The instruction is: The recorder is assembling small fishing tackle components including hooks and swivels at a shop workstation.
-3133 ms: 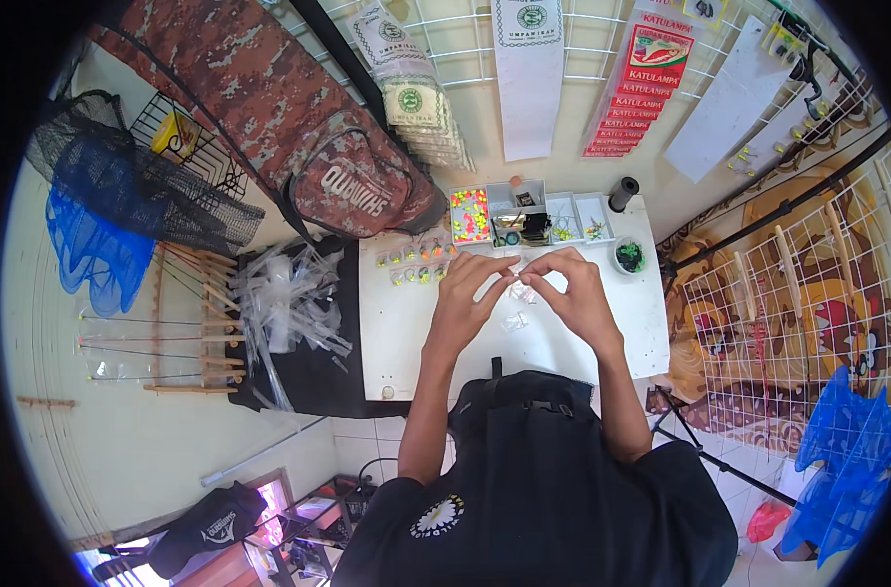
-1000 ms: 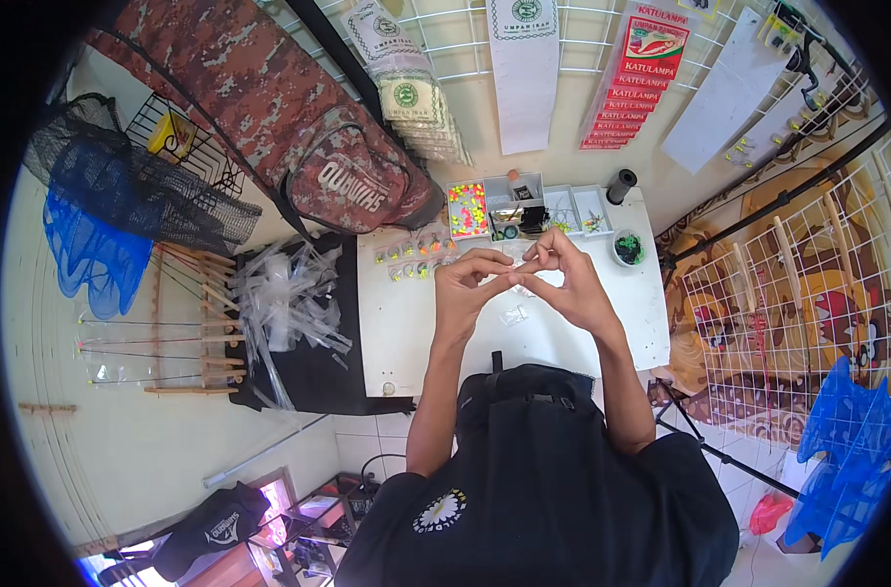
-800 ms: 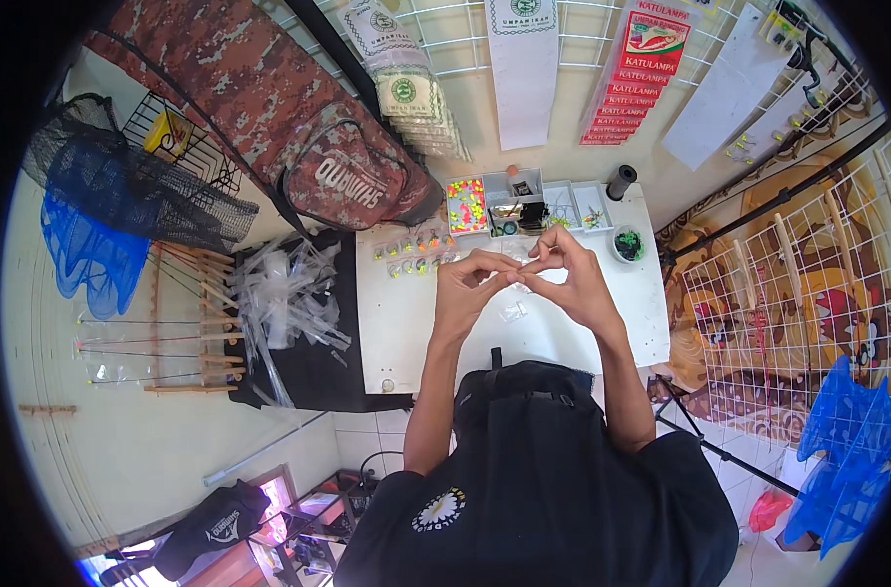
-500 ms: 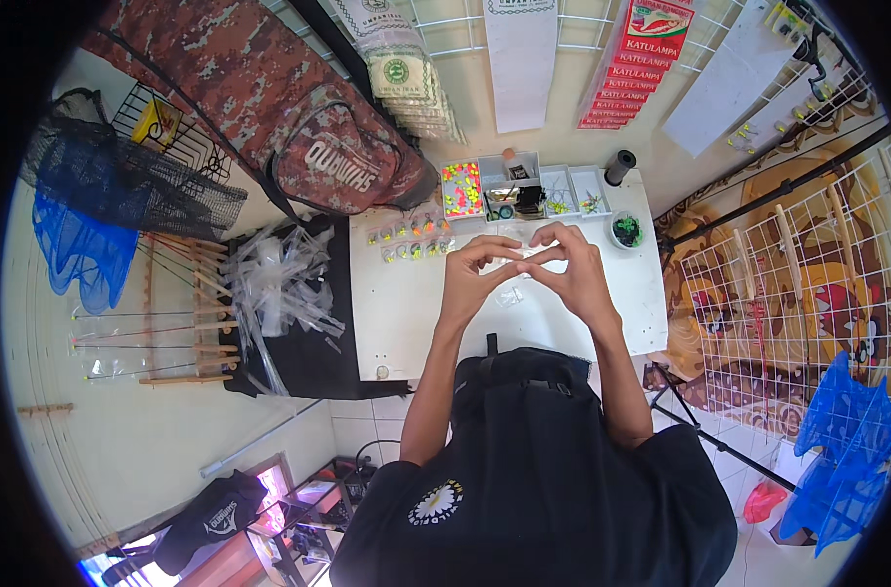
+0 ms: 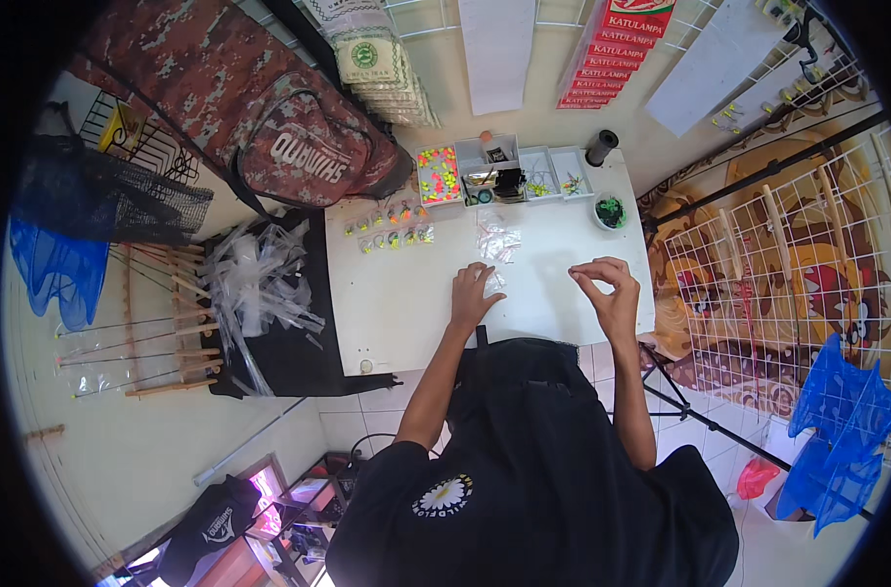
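Note:
On the white table (image 5: 397, 323), my left hand (image 5: 475, 295) rests near the front, thumb and fingers apart. A small clear plastic bag (image 5: 495, 283) lies between its thumb and fingertips. To the right, my right hand (image 5: 614, 292) hovers over the table with thumb and forefinger pinched; whatever they hold is too small to make out. Beyond my left hand lie more clear plastic bags (image 5: 498, 235). Two rows of small packed fishing pieces (image 5: 395, 235), some yellow and orange, lie at the table's left.
At the back stand a box of bright beads (image 5: 439, 174) and white trays (image 5: 540, 174) of small tackle. A black cylinder (image 5: 602, 147) and a white cup of green-and-black pieces (image 5: 610, 210) are at right. Crumpled plastic (image 5: 260, 274) lies at left, below a camouflage bag (image 5: 299, 147).
My hands, fingertips together over the table before, have parted. The left came down to the small plastic bag; the right moved right, still pinched. The view shifted slightly.

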The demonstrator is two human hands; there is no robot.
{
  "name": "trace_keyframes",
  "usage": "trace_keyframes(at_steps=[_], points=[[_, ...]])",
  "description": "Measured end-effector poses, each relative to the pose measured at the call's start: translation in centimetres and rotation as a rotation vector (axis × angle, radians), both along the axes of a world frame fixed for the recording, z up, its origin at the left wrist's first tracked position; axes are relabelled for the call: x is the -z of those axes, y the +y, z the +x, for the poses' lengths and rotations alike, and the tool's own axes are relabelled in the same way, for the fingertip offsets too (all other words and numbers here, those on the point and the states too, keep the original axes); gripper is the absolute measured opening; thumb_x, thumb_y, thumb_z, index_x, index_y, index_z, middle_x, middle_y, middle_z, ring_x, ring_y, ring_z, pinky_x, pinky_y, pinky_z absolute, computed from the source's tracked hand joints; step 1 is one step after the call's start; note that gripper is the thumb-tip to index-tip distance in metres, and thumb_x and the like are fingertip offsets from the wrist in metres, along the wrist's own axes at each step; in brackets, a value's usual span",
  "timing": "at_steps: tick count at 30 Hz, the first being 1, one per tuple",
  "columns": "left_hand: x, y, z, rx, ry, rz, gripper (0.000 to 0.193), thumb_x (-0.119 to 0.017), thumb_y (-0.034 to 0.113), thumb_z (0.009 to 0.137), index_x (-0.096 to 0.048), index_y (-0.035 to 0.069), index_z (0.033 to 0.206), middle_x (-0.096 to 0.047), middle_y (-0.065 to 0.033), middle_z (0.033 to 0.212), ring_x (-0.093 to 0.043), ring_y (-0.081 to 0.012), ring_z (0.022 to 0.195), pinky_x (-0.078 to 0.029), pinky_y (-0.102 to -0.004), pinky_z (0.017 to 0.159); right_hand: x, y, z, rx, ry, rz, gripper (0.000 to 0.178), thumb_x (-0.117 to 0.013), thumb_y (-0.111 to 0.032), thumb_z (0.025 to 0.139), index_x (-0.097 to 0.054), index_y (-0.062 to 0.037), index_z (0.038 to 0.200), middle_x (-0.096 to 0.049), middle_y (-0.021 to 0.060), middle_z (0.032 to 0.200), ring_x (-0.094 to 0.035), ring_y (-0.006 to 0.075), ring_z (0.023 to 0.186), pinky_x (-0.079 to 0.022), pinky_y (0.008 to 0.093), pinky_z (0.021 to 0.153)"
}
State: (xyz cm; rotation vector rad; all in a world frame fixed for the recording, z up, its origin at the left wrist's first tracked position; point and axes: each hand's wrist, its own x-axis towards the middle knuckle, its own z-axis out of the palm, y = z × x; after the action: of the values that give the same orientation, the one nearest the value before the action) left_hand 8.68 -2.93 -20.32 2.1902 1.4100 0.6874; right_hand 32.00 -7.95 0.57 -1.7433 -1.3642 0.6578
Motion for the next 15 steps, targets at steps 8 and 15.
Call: trace_keyframes(at_steps=[8, 15], points=[[0.4, -0.1, 0.3, -0.047, -0.089, -0.002, 0.043, -0.079, 0.028, 0.07, -0.067, 0.011, 0.108, -0.056, -0.0074, 0.114, -0.051, -0.0266, 0.107, -0.041, -0.0397, 0.089, -0.3, -0.1, -0.4, 0.007, -0.007, 0.072, 0.011, -0.074, -0.01, 0.076, -0.076, -0.0089, 0.087, -0.073, 0.006, 0.087, -0.059, 0.0218, 0.101, -0.044, 0.0346, 0.091], [-5.7, 1.0, 1.1, -0.109, -0.641, -0.273, 0.034, -0.079, 0.016, 0.074, -0.068, 0.01, 0.106, -0.061, -0.0062, 0.112, -0.056, -0.0195, 0.105, -0.045, -0.031, 0.081, -1.8, 1.7, -1.8, -0.063, 0.047, 0.048, 0.008, -0.075, -0.011, 0.077, -0.075, -0.009, 0.086, -0.072, 0.0041, 0.083, -0.059, 0.0178, 0.087, -0.044, 0.0325, 0.081]])
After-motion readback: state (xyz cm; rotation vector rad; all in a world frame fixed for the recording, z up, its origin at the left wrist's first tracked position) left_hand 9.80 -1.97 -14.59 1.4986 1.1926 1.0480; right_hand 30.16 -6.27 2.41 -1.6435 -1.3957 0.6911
